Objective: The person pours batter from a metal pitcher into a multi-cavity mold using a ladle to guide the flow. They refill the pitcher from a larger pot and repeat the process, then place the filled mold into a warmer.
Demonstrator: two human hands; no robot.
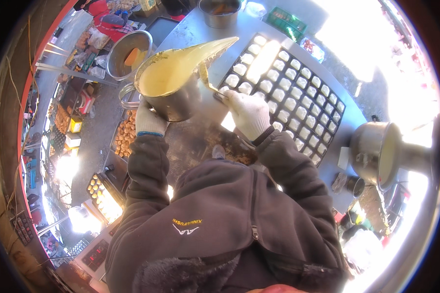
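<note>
My left hand [151, 120], in a white glove, is closed on a metal pitcher [177, 105] with a long, wide spout and holds it tilted. Pale yellow batter [166, 73] lies inside and coats the spout. My gloved right hand [248, 111] grips the thin handle of a batter-smeared tool [205, 77], whose end is beside the pitcher's spout; its exact kind I cannot make out. Just beyond that hand, a dark muffin tray [320, 113] lies on the metal table, its rows of cups lined with what look like white paper liners.
A large metal pot [369, 151] stands at the table's right end, near a small dark cup [355, 185]. A metal bowl [116, 54] with an orange scraper is at the left. Beyond are another pot [219, 17] and a green basket [284, 23]. Trays of small baked cakes [124, 134] sit at my left.
</note>
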